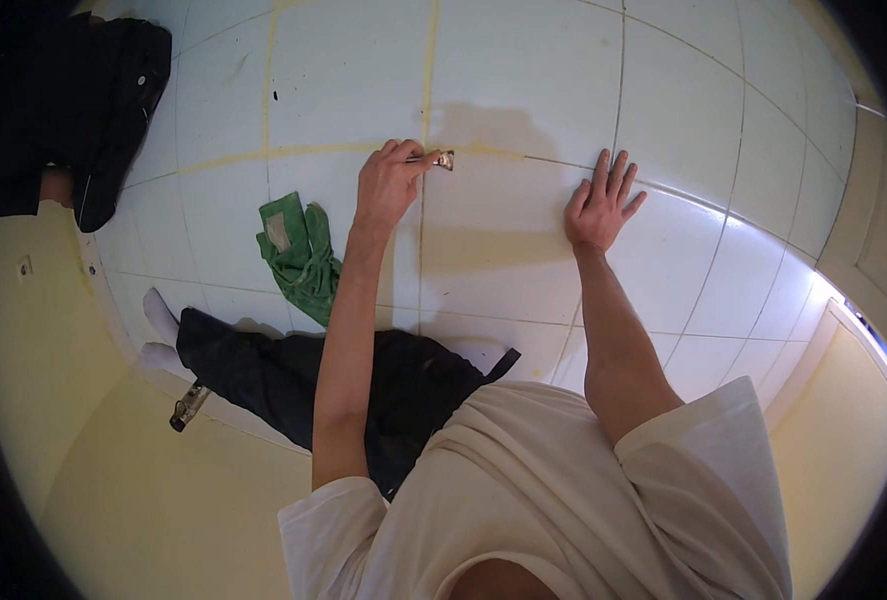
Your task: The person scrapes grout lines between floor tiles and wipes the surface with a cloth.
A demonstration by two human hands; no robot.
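Observation:
My left hand is closed on a small scraper with a shiny, flat metal end. Its handle is mostly hidden by my fingers. The scraper's end is at a tile joint, where a yellow strip runs along the seam. Whether it touches the surface I cannot tell. Farther right, my right hand lies flat with its fingers spread on the white tiles, holding nothing. A crumpled green cloth lies left of my left forearm.
Yellow strips also mark other joints, such as the upright one. A dark heap of fabric is at the far left. My legs in black trousers stretch left, near a small bottle-like object. A pale door stands at the right.

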